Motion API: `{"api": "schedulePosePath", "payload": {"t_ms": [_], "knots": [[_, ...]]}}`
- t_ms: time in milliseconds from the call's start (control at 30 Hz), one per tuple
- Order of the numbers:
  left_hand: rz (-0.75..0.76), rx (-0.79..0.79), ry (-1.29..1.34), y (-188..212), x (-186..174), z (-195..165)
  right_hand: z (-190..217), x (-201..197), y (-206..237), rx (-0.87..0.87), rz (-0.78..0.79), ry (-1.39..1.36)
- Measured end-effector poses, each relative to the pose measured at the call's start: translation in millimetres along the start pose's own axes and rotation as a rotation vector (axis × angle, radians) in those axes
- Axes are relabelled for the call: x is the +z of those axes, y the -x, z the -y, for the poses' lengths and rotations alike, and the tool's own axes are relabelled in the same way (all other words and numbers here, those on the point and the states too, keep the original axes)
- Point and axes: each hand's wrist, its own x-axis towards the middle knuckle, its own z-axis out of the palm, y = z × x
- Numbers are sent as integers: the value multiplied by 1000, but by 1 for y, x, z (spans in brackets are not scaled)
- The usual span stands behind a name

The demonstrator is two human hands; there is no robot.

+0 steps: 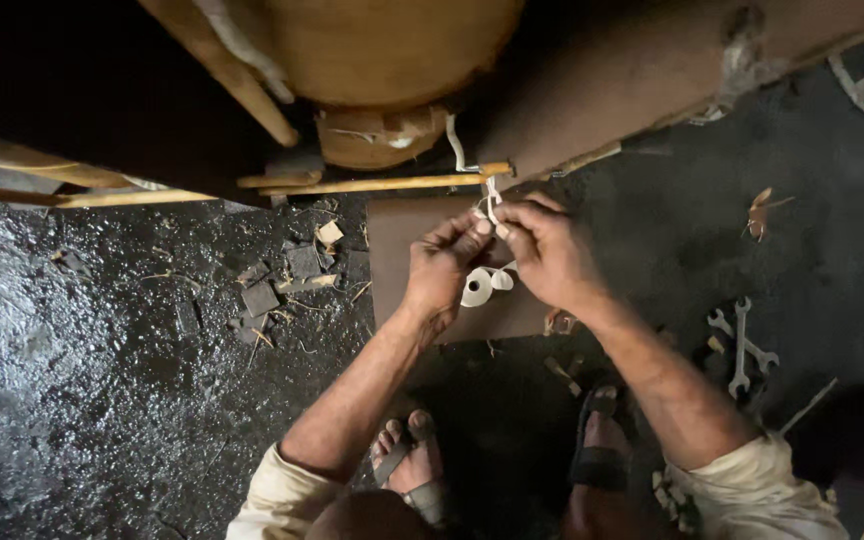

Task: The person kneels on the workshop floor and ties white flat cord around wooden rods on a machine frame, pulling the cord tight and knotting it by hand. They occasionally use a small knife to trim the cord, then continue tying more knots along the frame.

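Down near the floor, both hands meet just in front of a thin wooden stick (382, 184) that lies crosswise under a large rounded wooden body (392, 50). The left hand (444, 268) has its fingers bent inward, thumb and forefinger pressed together on a strip of white tape (492, 203) that runs up toward the stick's right end. The right hand (550, 255) is curled beside it, touching the left, and its fingertips pinch the same strip a little higher. Below and between the two hands hangs a small white tape roll (478, 287) (its loose end leads up into the fingers), seen against a flat brown board (392, 255) that lies on the ground. Left of the board, small dark offcuts and pale wood chips (282, 280) are scattered over a wet, shiny dark floor (82, 380). To the right of the right forearm, a few metal spanners (741, 345) lie together on the floor, well apart from the hands. A dried leaf-like scrap (758, 212) rests farther up on the same side. At the bottom edge, two feet in sandals (422, 470) stand close together, one under each forearm, with light-coloured sleeves (752, 490) rolled up near the elbows.
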Motion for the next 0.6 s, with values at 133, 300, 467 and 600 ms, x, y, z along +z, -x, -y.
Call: {"api": "schedulePosePath", "payload": {"t_ms": [133, 300, 467, 600], "knots": [[35, 221, -220, -21, -17, 4, -18, 1, 3, 212, 42, -197], [-184, 409, -438, -7, -30, -21, -23, -39, -17, 57, -264, 221], [80, 841, -745, 20, -8, -38, -22, -45, -1, 303, -53, 2], [473, 1097, -913, 5, 0, -48, -24, -35, 15, 348, 295, 101]]}}
